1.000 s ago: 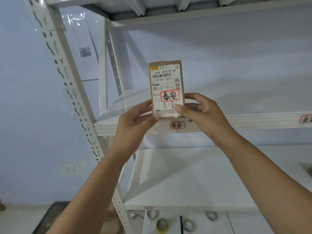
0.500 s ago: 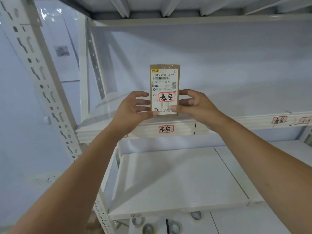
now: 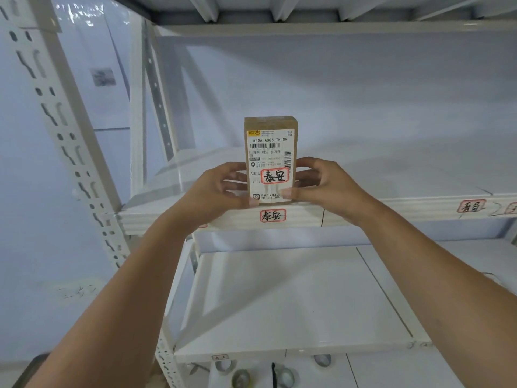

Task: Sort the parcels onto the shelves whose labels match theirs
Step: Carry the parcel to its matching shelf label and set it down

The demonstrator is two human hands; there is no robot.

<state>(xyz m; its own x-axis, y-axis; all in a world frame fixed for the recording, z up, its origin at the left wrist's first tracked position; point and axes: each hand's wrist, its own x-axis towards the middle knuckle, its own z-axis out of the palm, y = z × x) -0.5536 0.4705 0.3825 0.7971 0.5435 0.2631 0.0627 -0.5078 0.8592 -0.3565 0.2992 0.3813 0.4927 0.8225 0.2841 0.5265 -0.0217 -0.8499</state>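
A small brown cardboard parcel (image 3: 270,152) stands upright at the front edge of the upper white shelf (image 3: 363,211). Its white shipping sticker carries a red-framed handwritten label. Directly below it, on the shelf's front lip, a shelf label (image 3: 273,215) shows the same two characters. My left hand (image 3: 221,189) grips the parcel's lower left side. My right hand (image 3: 321,183) grips its lower right side, thumbs at the bottom corners. Whether the parcel's base rests on the shelf is hidden by my fingers.
Another red-framed label (image 3: 472,206) sits further right on the same lip. A lower white shelf (image 3: 293,303) lies below, with tape rolls (image 3: 242,378) underneath it. A perforated grey upright (image 3: 70,135) stands at the left, with a shelf above.
The parcel has moved forward and slightly down to the shelf edge above the matching label. The view has come closer and shifted right. Both hands keep their hold.
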